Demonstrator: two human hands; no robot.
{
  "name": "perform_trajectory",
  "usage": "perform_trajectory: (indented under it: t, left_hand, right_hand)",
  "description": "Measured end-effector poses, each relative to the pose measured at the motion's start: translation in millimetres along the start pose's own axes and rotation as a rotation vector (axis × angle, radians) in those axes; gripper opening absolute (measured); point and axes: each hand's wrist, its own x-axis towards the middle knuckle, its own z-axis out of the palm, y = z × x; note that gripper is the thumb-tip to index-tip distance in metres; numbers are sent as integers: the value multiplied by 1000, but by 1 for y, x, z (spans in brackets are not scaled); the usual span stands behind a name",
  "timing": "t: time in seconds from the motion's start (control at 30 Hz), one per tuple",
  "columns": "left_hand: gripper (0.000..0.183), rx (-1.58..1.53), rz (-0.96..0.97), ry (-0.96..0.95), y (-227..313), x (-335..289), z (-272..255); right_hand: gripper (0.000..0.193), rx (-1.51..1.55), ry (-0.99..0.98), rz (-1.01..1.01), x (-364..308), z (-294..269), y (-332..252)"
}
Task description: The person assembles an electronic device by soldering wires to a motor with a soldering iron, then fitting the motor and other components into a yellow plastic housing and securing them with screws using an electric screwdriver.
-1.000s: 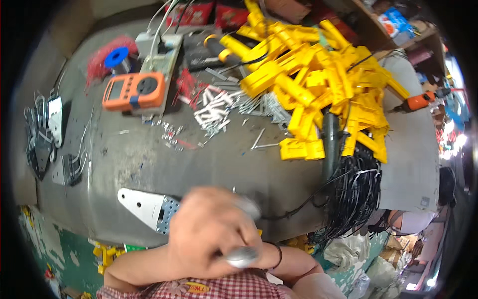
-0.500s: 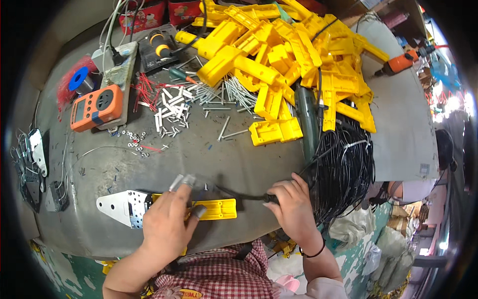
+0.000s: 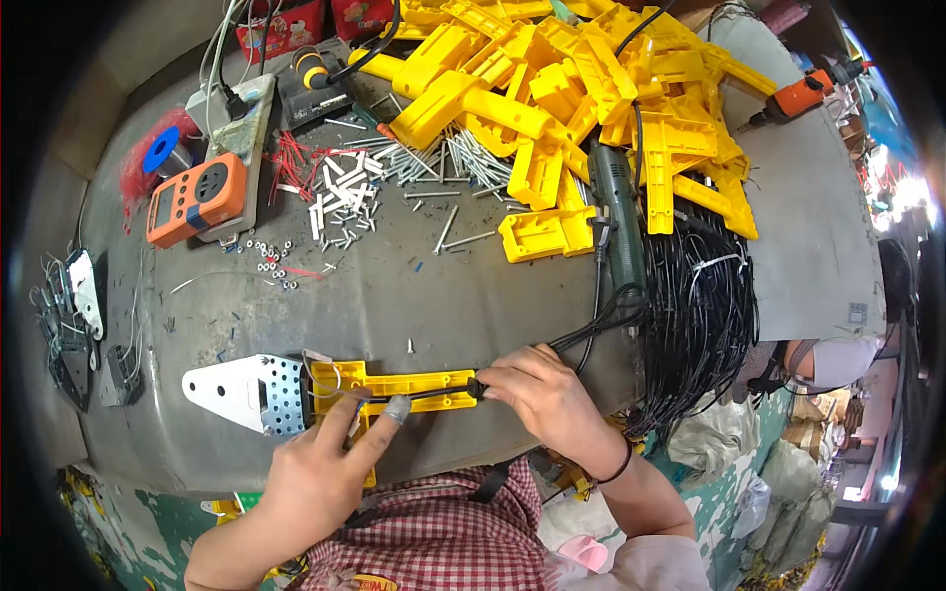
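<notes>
A flat yellow plastic housing (image 3: pixel 399 386) lies at the near edge of the grey workbench (image 3: pixel 424 295), next to a perforated white metal plate (image 3: pixel 241 392). My left hand (image 3: pixel 325 468) presses its fingers on the housing's near left part. My right hand (image 3: pixel 542 394) pinches a black cable (image 3: pixel 591 330) at the housing's right end. The cable runs along the housing and off to the black wire bundle (image 3: pixel 700 315).
A big pile of yellow plastic housings (image 3: pixel 572 98) fills the far side. A green rotary tool (image 3: pixel 621 212), loose white pins and screws (image 3: pixel 345 202), an orange meter (image 3: pixel 195 197), a blue tape roll (image 3: pixel 163 156) and an orange drill (image 3: pixel 803 98) lie around.
The view has tilted down toward the bench. Both hands moved onto the yellow housing; the left hand's fingers now press it flat while the right holds the cable at its end.
</notes>
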Motion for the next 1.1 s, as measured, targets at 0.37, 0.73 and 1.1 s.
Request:
perform_trajectory:
  t: [0.37,0.73,1.1]
  left_hand:
    - [58,116,15,45,5,-3,14]
    - [38,-146,-49,253,-3,-1,-12]
    - [30,-96,26,296,-35,28,-25]
  right_hand:
    - [31,22,15,-45,31,4,-56]
    - [21,-47,110,-83,37,65,-47]
    - [24,-38,130,-51,35,72,-46]
